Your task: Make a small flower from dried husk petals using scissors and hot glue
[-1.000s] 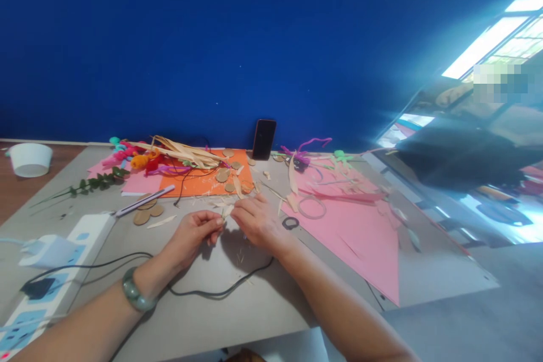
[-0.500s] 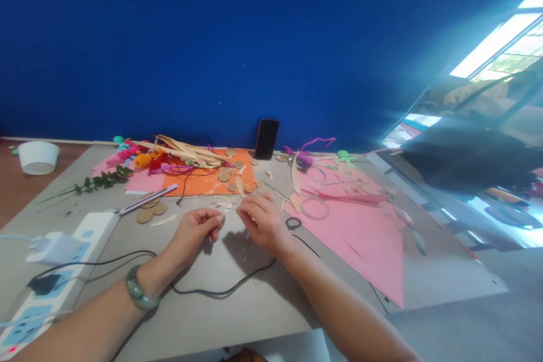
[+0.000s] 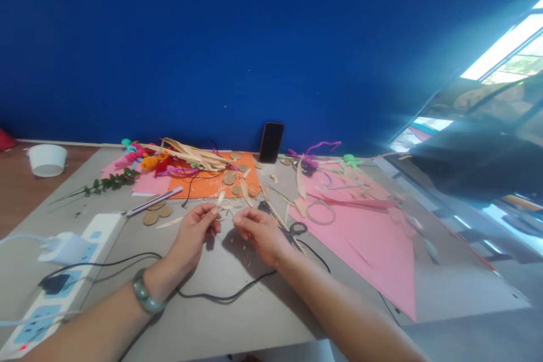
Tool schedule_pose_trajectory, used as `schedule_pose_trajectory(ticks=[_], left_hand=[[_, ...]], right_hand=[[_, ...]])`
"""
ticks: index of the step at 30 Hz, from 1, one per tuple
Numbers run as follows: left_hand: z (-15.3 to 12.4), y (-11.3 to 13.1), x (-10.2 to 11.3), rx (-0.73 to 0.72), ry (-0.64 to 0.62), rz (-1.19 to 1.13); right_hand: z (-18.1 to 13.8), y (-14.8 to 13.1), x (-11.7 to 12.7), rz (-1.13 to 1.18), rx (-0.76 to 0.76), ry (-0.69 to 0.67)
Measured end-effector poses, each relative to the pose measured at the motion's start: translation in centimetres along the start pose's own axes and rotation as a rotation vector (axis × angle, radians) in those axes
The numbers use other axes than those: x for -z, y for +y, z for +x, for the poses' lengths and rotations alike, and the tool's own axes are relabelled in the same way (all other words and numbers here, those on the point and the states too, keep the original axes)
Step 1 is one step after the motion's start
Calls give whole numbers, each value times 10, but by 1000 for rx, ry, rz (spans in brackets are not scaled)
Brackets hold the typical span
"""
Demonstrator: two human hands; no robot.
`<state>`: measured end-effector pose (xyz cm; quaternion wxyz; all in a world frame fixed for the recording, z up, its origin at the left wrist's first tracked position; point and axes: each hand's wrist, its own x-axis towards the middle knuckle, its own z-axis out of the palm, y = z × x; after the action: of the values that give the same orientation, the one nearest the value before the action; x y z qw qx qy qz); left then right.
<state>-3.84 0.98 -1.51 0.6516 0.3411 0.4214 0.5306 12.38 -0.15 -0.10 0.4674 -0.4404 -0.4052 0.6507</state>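
Observation:
My left hand (image 3: 200, 232), with a green bangle at the wrist, is closed in a pinch. A short pale strip of dried, straw-like fibre (image 3: 220, 199) rises from its fingertips. Just to the right, my right hand (image 3: 258, 233) also pinches, and what it may hold is too small to make out. A small gap lies between the fingertips, above the grey table (image 3: 237, 322). Black-handled scissors (image 3: 298, 228) lie beside my right wrist and are partly covered by it. Thin fibre scraps (image 3: 246, 254) are scattered below the hands.
Dried strips (image 3: 195, 154) and brown discs (image 3: 229, 177) lie on orange paper (image 3: 203, 184). Pink paper (image 3: 373, 260) spreads at the right. A phone (image 3: 271, 142) leans against the blue wall. A power strip (image 3: 80, 271), a cutter knife (image 3: 155, 201) and a black cable (image 3: 224, 298) are nearby.
The pale strip now shows upright at my left fingertips. My right hand has turned and lowered a little, revealing more of the scissors. The whole view has shifted slightly.

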Motion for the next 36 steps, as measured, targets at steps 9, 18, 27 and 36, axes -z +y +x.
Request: schedule_pose_trajectory(ticks=[9,18,27,36], left_hand=[[-3,-4,-3,94,-44,5],[-3,-5,-2,119,-73,-24],[-3,-3,-2,129,-116,12],[-3,-5,0,149,-108,40]], right_hand=[[0,18,-11,-83,24,63],[1,21,-11,-213,122,82],[0,13,-9,-103,128,103],[-1,10,-8,-229,219,126]])
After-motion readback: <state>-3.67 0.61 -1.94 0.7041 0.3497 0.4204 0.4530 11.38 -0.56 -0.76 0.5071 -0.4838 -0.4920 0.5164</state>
